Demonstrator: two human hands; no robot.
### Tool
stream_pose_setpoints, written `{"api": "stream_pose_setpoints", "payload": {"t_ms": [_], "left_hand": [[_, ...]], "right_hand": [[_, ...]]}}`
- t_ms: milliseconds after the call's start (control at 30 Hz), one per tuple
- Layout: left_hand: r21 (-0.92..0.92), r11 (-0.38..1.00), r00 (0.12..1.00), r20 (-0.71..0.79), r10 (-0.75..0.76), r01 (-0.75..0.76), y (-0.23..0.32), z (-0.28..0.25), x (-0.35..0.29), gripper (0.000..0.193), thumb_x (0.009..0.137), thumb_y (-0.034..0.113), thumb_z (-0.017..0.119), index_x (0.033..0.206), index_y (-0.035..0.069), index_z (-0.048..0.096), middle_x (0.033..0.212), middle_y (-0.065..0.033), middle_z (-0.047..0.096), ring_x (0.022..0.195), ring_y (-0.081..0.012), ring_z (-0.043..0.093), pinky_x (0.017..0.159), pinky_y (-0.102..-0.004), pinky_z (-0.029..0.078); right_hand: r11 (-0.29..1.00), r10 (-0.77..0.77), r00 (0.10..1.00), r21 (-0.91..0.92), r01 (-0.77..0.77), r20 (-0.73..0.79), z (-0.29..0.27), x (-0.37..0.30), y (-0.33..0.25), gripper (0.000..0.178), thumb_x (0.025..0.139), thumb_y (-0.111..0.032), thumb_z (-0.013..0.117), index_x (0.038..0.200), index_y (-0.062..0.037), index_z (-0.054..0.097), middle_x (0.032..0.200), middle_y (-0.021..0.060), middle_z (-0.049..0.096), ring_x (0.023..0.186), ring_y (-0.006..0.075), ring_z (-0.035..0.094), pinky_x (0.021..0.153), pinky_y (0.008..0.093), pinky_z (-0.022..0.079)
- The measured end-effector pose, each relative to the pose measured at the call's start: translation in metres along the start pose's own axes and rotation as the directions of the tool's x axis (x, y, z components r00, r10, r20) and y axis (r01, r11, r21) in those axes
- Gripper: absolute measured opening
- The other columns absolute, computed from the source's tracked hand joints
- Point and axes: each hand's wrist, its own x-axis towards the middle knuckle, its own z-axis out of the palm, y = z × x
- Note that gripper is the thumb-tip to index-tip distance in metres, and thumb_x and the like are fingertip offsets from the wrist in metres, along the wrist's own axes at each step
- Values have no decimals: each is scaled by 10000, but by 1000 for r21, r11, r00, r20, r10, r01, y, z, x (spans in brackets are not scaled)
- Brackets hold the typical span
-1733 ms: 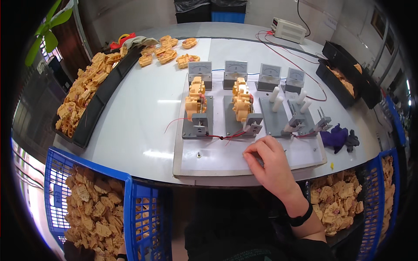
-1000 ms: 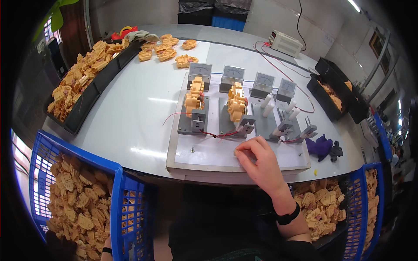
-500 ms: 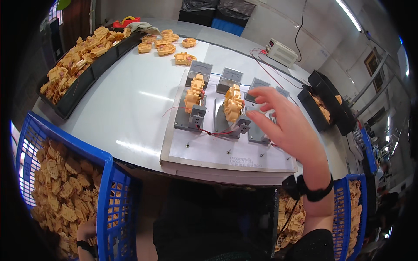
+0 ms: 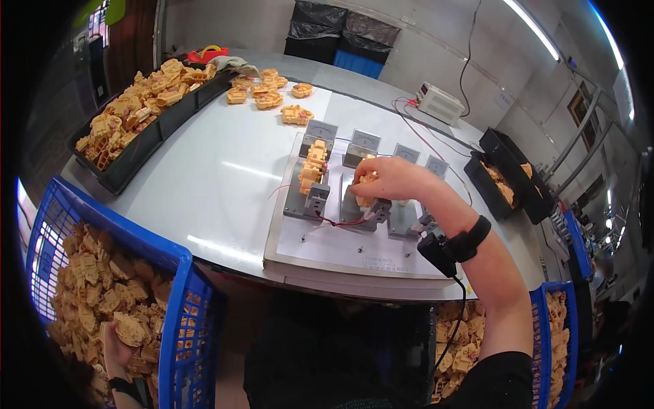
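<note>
My right hand (image 4: pixel 392 178) is closed around a tan-yellow plastic housing (image 4: pixel 366 183), which sits on the second grey test fixture (image 4: pixel 352 213); the fingers hide much of it. A similar housing (image 4: pixel 313 167) stands on the fixture to its left, beside a grey clamp block with red wires. Behind the fixtures is a row of grey dial meters (image 4: pixel 362 143). Down at the lower left, my left hand (image 4: pixel 118 349) is inside a blue plastic crate (image 4: pixel 178 273) full of such housings. Its fingers are around one housing (image 4: pixel 133 330), though partly hidden.
A long black tray (image 4: pixel 146 140) heaped with housings lies at the table's left. Several loose housings (image 4: pixel 268 100) lie at the back. A power supply (image 4: pixel 441 102) with leads stands far right, near black bins (image 4: pixel 492 191). Another blue crate (image 4: pixel 543 320) is at lower right.
My right hand has moved left and down onto the housing on the second fixture and closed on it. My left hand has risen within the crate, with a housing now showing in it.
</note>
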Motion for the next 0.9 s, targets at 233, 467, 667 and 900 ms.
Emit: {"api": "stream_pose_setpoints", "payload": {"t_ms": [233, 467, 667, 900], "left_hand": [[-37, 981, 981, 24, 190, -189, 9, 18, 7, 414, 949, 379, 620, 1272, 121, 616, 1194, -38, 706, 1023, -179, 706, 783, -344, 606], [-55, 946, 947, -57, 317, -320, 40, -7, 8, 378, 1019, 398, 606, 1252, 102, 628, 1033, -29, 750, 856, -158, 744, 703, -283, 646], [12, 862, 862, -4, 507, -507, 93, 55, -16, 350, 1043, 367, 582, 1247, 85, 619, 990, -55, 720, 823, -140, 732, 634, -264, 630], [264, 791, 792, 464, 397, -551, 63, 279, -85, 499, 1031, 306, 583, 1433, 46, 443, 1087, -63, 617, 890, -139, 689, 698, -277, 642]], "right_hand": [[1000, -13, 1000, -17, 12, -21, -4, -4, 3, 516, 866, -534, 676, 1177, -124, 704, 1084, 163, 727, 1030, 305, 692, 907, 389, 534], [994, 74, 977, 93, -56, -198, -26, -43, -2, 518, 948, -505, 650, 1304, -129, 646, 961, 124, 733, 921, 206, 690, 800, 331, 522], [923, 0, 849, 327, 203, -528, -1, -98, 20, 379, 980, -341, 669, 1252, -77, 661, 906, 93, 727, 785, 165, 670, 717, 312, 522], [722, -273, 875, 516, 462, -401, 71, -132, -15, 280, 968, -196, 698, 1204, -50, 664, 938, 88, 727, 874, 183, 708, 799, 312, 548]]}}
